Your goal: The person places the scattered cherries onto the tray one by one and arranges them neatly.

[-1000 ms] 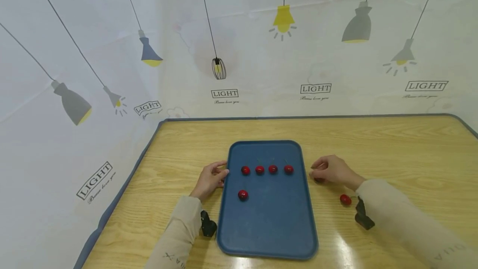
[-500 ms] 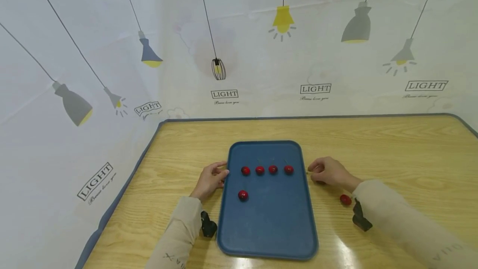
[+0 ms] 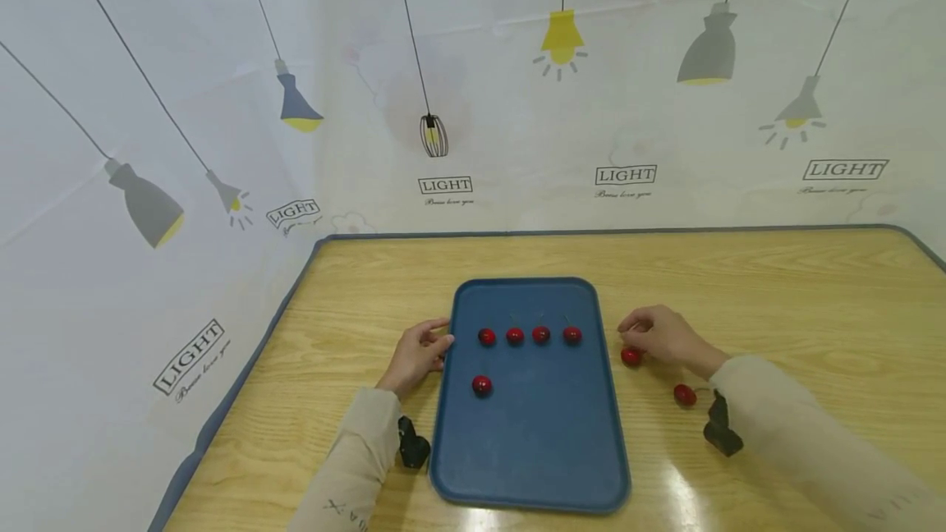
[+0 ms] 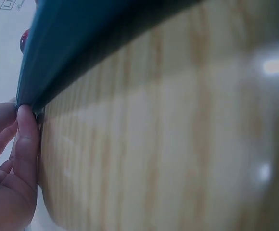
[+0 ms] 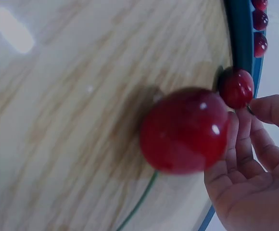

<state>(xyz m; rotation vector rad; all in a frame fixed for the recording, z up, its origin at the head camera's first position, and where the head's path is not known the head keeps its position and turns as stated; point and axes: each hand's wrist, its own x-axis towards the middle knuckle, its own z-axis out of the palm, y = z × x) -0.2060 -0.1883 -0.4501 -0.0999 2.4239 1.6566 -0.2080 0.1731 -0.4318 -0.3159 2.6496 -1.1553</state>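
Fingers (image 5: 273,107) bent, right hand (image 3: 661,336) pinches a cherry (image 3: 631,358) by its stem (image 5: 249,110).

On my feed I see red cherries (image 3: 482,386), a green stem (image 5: 140,199), a blue tray (image 3: 532,433), yellowish wood-grained surface (image 3: 739,286), beige sleeves (image 3: 805,425) and lamp-printed whitish backdrop (image 3: 510,130).

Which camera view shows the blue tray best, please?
The head view, because it shows the blue tray nearly whole from above. The left wrist view catches only part of its side; the right wrist view, only a strip.
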